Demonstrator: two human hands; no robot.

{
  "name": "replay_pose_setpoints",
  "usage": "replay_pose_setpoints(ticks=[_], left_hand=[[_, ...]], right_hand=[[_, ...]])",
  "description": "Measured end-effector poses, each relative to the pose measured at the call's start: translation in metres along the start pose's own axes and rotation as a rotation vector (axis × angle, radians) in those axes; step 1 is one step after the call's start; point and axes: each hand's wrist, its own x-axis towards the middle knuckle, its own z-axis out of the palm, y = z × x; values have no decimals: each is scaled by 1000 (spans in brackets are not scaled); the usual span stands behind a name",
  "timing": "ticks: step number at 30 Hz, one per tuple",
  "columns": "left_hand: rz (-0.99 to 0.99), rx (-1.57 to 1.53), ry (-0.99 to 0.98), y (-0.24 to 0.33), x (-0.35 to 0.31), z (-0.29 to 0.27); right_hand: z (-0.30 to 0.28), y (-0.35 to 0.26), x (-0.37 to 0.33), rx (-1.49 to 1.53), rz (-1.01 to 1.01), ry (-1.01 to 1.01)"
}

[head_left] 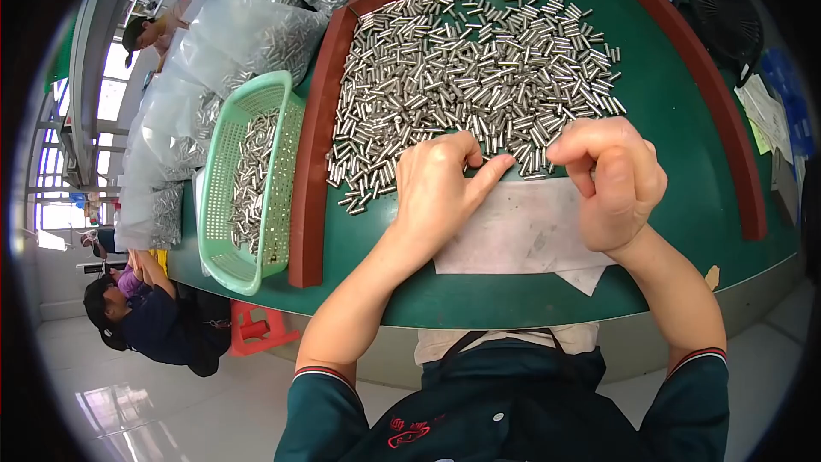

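A wide heap of small shiny metal pins point(479, 68) covers much of the green tabletop point(676, 180). At the heap's near edge, my left hand point(434, 184) lies palm down, its fingers bent over the pins and its thumb stretched out apart from them. Nothing shows between that thumb and fingers. My right hand point(617, 175) is curled closed beside the near right edge of the heap, over a pale, stained cloth point(513, 227). Whatever its fingers may hold is hidden. The cloth lies flat between my forearms.
A reddish-brown raised border point(310, 205) runs around three sides of the heap. Left of it stands a light green basket point(214, 145) holding more pins. Clear bags point(286, 38) of pins line the far left. A black fan point(725, 21) is at the far right. Other people sit leftward.
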Motion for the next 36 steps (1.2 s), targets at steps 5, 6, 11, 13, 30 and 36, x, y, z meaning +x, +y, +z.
replay_pose_setpoints(ticks=[5, 6, 11, 13, 30, 36], left_hand=[[47, 14, 49, -2, 2, -2], [33, -6, 38, -2, 1, -3], [23, -108, -12, -5, -4, -11], [11, -220, -154, -4, -13, -20], [26, -213, -280, -3, -31, -15], [14, -225, -276, -2, -31, -15]], right_hand=[[0, 6, 1, 21, -3, -19], [2, 6, 1, 22, 5, -18], [6, 0, 1, 510, 532, 118], [10, -2, 5, 610, 581, 155], [28, 2, -14, 850, 891, 178], [27, 1, -14, 843, 892, 165]])
